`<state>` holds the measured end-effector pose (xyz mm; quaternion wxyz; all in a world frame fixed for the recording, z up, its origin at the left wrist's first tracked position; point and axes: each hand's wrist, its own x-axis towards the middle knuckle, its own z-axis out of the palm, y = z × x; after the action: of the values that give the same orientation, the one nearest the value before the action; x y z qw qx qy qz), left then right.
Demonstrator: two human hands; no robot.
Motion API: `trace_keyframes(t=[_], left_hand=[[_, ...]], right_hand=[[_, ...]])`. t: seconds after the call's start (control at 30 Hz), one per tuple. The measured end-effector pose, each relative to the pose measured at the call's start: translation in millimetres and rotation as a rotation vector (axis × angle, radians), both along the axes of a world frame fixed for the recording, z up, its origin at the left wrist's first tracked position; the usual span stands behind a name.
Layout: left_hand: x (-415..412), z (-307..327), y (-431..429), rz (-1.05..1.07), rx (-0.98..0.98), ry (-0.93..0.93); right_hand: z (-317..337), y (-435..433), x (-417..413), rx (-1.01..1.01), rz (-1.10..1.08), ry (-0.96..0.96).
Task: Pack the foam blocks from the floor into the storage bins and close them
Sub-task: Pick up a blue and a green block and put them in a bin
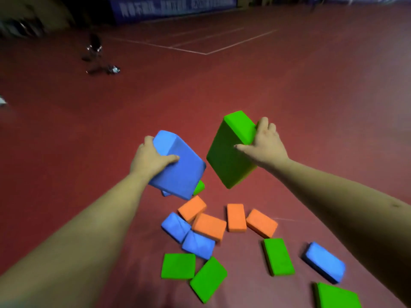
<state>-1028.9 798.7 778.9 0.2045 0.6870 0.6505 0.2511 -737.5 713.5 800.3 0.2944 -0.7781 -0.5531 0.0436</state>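
Here, left hand point(151, 156) fingers gripping blue block point(178, 167), right hand point(264, 143) gripping green block point(229, 152)

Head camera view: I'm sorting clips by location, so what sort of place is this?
Likely an indoor sports hall: a wide red floor painted with white court lines, and a blue banner with lettering at the far end.

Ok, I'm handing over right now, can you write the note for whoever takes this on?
Left grip holds a blue foam block, lifted off the floor.
Right grip holds a green foam block, also lifted.
Scattered on the red floor: orange blocks, blue blocks, green blocks.
Storage bins not in view; nothing seen packed.
Left: bin these two, gather the rest, close the bins.
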Motion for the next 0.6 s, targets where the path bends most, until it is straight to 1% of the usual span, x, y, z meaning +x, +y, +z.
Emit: trace_keyframes(t=[0.2, 0.43, 0.6], left_hand=[[-44, 42, -33, 0.138, 0.058, 0.050], [-54, 58, -101, 0.398, 0.089, 0.075], [-40, 52, -179, 0.661, 0.069, 0.033]], right_hand=[[32, 8, -34, 0.012, 0.072, 0.113], [35, 9, -51, 0.012, 0.330, 0.069], [36, -12, -52, -0.022, 0.511, 0.056]])
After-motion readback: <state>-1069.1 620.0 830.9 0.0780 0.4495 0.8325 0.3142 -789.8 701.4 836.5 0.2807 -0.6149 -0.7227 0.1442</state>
